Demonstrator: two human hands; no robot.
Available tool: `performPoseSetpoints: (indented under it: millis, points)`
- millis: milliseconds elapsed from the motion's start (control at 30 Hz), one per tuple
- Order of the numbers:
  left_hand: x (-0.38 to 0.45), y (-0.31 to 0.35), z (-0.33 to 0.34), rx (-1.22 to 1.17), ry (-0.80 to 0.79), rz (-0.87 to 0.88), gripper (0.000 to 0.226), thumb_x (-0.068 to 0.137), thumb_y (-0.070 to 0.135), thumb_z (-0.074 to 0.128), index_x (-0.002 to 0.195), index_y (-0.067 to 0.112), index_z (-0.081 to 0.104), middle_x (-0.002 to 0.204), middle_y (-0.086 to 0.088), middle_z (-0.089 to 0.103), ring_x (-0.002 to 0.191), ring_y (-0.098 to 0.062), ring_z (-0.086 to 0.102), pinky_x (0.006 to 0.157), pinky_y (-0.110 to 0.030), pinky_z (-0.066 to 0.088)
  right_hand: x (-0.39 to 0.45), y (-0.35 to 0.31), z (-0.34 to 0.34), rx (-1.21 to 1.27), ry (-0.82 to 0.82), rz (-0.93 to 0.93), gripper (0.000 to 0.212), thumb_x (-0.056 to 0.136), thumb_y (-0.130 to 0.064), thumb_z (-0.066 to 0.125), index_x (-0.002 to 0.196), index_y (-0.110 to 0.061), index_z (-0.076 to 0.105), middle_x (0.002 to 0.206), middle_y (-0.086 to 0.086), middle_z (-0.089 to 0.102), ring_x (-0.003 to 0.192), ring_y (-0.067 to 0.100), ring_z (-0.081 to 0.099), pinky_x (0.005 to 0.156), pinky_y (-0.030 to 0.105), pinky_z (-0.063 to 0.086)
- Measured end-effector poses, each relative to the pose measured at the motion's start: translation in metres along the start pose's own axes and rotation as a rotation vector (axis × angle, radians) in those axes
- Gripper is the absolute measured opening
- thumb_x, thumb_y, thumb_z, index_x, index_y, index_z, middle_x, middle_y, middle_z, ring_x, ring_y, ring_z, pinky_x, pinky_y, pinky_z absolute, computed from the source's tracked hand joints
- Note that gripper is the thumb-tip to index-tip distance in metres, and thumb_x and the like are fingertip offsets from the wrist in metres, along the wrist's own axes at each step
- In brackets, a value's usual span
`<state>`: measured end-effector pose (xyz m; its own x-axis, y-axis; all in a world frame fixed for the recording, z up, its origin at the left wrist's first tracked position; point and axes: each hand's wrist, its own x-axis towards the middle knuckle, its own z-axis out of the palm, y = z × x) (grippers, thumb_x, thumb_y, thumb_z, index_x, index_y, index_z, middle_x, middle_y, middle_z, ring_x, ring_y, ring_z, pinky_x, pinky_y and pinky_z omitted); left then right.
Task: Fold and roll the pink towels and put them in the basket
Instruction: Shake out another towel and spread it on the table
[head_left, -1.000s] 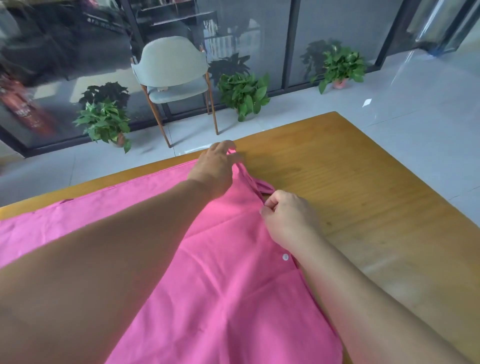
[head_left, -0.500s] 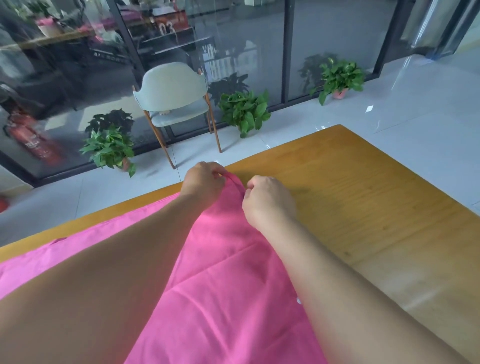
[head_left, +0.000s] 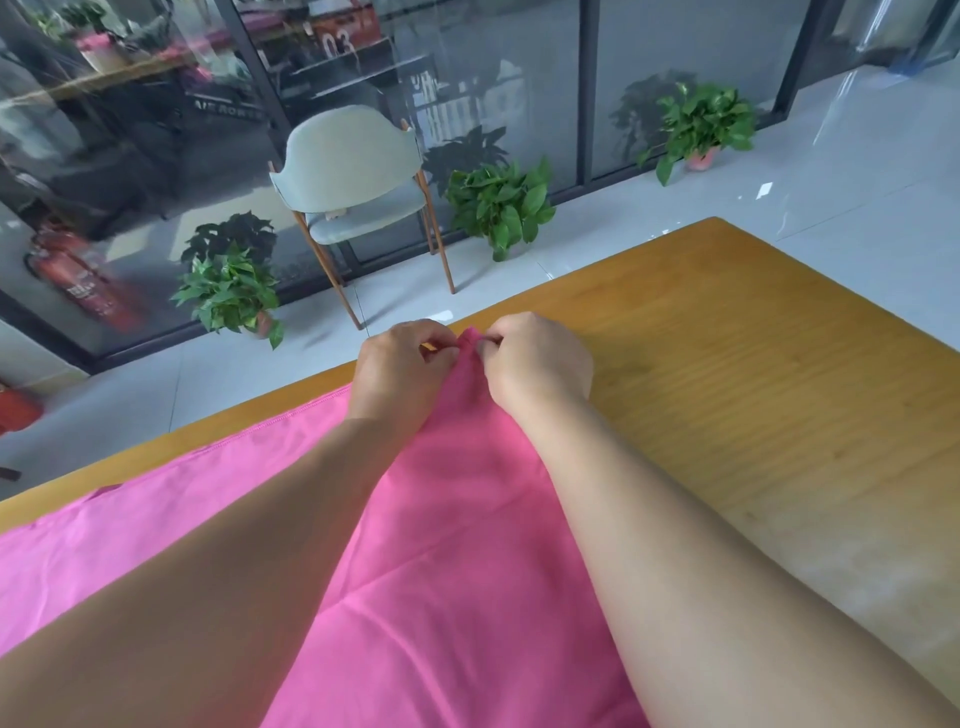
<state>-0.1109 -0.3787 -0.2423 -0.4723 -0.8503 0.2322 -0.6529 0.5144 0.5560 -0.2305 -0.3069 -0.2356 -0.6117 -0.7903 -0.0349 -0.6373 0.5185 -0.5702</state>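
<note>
Left hand (head_left: 402, 366) and right hand (head_left: 537, 358) both pinch the pink towel (head_left: 467, 519) corner, at the table's (head_left: 753, 364) far edge. Probably squaring the corner for a fold. No basket visible.

We are looking across a wooden table (head_left: 753, 364) toward a glass wall (head_left: 519, 78). A pale green chair (head_left: 353, 171) on thin wooden legs is standing before it, with three potted plants (head_left: 228, 291) (head_left: 498, 202) (head_left: 701, 124) sitting on the grey tiled floor (head_left: 857, 171). A red fire extinguisher (head_left: 78, 280) is showing behind the glass at left.
</note>
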Motion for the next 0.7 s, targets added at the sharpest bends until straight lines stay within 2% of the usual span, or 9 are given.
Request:
performPoseSetpoints:
  millis: [67, 133, 233, 333, 433, 500, 533, 700]
  points:
    - [0.001, -0.001, 0.001, 0.027, -0.029, 0.043, 0.009, 0.083, 0.023, 0.072, 0.086, 0.031, 0.074, 0.083, 0.019, 0.063, 0.072, 0.001, 0.054, 0.064, 0.002, 0.033, 0.003, 0.001, -0.001, 0.045, -0.023, 0.01, 0.028, 0.1, -0.046, 0.049, 0.095, -0.029, 0.072, 0.084, -0.005, 0.069, 0.079, 0.023, 0.064, 0.058, 0.027, 0.041]
    - [0.002, -0.002, 0.002, 0.03, -0.004, 0.067, 0.007, 0.084, 0.021, 0.072, 0.086, 0.026, 0.076, 0.088, 0.017, 0.062, 0.078, -0.005, 0.056, 0.069, -0.002, 0.034, 0.002, 0.002, 0.001, 0.069, -0.017, 0.005, 0.028, 0.1, -0.046, 0.049, 0.096, -0.031, 0.072, 0.085, -0.005, 0.07, 0.08, 0.022, 0.065, 0.059, 0.027, 0.041]
    - [0.004, 0.001, 0.0, -0.031, -0.014, 0.075, 0.01, 0.085, 0.021, 0.072, 0.083, 0.03, 0.074, 0.103, 0.021, 0.06, 0.08, -0.009, 0.059, 0.082, -0.019, 0.043, 0.0, 0.005, 0.003, 0.087, 0.008, -0.013, 0.029, 0.099, -0.048, 0.049, 0.095, -0.032, 0.072, 0.083, -0.006, 0.069, 0.077, 0.021, 0.063, 0.056, 0.027, 0.038]
    - [0.009, 0.006, -0.006, -0.115, -0.088, 0.074, 0.029, 0.087, 0.02, 0.069, 0.068, 0.041, 0.065, 0.094, 0.022, 0.063, 0.063, -0.011, 0.064, 0.068, -0.025, 0.048, 0.0, 0.007, 0.003, 0.109, -0.002, -0.01, 0.024, 0.099, -0.045, 0.05, 0.097, -0.034, 0.072, 0.079, -0.007, 0.065, 0.077, 0.021, 0.06, 0.056, 0.027, 0.036]
    - [0.015, 0.009, -0.009, -0.131, -0.173, 0.012, 0.026, 0.09, 0.025, 0.067, 0.07, 0.042, 0.067, 0.07, 0.014, 0.065, 0.044, -0.001, 0.055, 0.048, -0.017, 0.044, 0.002, 0.007, 0.002, 0.112, -0.033, 0.003, 0.019, 0.099, -0.038, 0.052, 0.103, -0.038, 0.071, 0.077, -0.009, 0.061, 0.076, 0.02, 0.059, 0.054, 0.027, 0.035]
    - [0.02, 0.009, -0.008, -0.096, -0.24, 0.0, 0.02, 0.092, 0.025, 0.066, 0.076, 0.039, 0.068, 0.051, 0.016, 0.06, 0.04, 0.001, 0.052, 0.045, -0.015, 0.04, 0.002, 0.008, 0.001, 0.126, -0.049, -0.002, 0.019, 0.099, -0.037, 0.053, 0.105, -0.041, 0.071, 0.079, -0.009, 0.063, 0.079, 0.019, 0.06, 0.054, 0.026, 0.036]
    - [0.022, 0.009, -0.007, -0.078, -0.271, 0.0, 0.019, 0.092, 0.025, 0.065, 0.079, 0.037, 0.068, 0.048, 0.017, 0.058, 0.04, 0.001, 0.052, 0.046, -0.015, 0.038, 0.002, 0.008, 0.0, 0.137, -0.054, -0.005, 0.02, 0.099, -0.039, 0.053, 0.106, -0.041, 0.071, 0.082, -0.009, 0.065, 0.08, 0.02, 0.061, 0.056, 0.026, 0.037]
    - [0.029, 0.009, -0.006, -0.045, -0.27, -0.022, 0.018, 0.092, 0.023, 0.066, 0.077, 0.032, 0.067, 0.048, 0.018, 0.059, 0.039, 0.003, 0.049, 0.039, -0.006, 0.032, -0.003, 0.008, -0.002, 0.163, -0.045, -0.023, 0.023, 0.099, -0.04, 0.051, 0.111, -0.038, 0.072, 0.095, -0.007, 0.071, 0.09, 0.02, 0.065, 0.064, 0.027, 0.043]
